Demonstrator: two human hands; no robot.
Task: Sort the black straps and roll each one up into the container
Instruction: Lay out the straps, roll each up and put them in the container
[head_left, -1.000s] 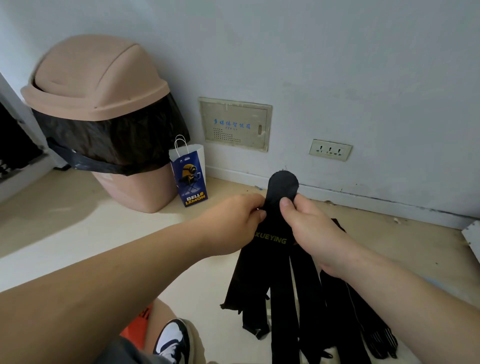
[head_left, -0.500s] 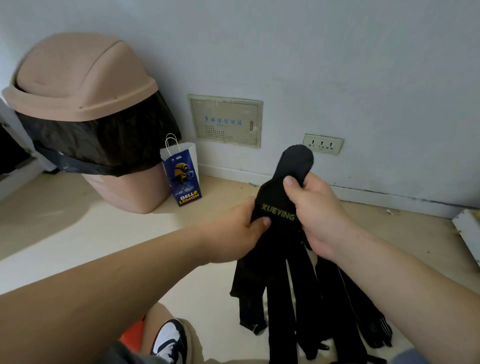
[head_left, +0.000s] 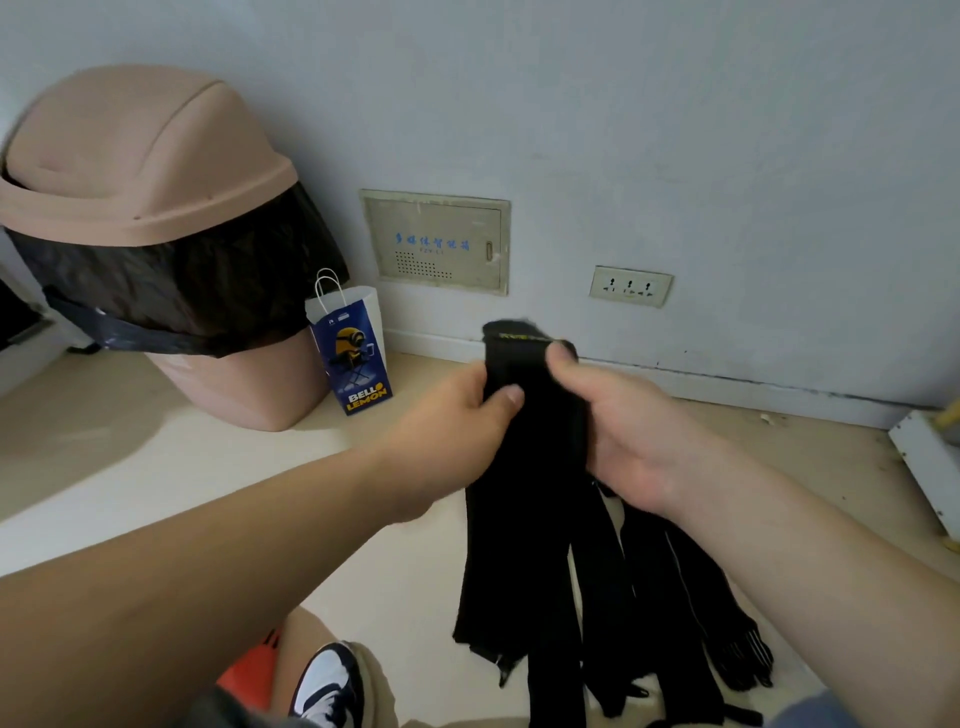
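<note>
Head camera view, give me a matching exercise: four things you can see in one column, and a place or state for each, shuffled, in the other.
1. trash bin
2. paper bag
3. wall socket
4. black straps

A. gripped by the left hand and right hand
B. right of the beige panel
C. lined with a black bag
D. blue, standing on the floor

Pairs: 1-C, 2-D, 3-B, 4-A.
</note>
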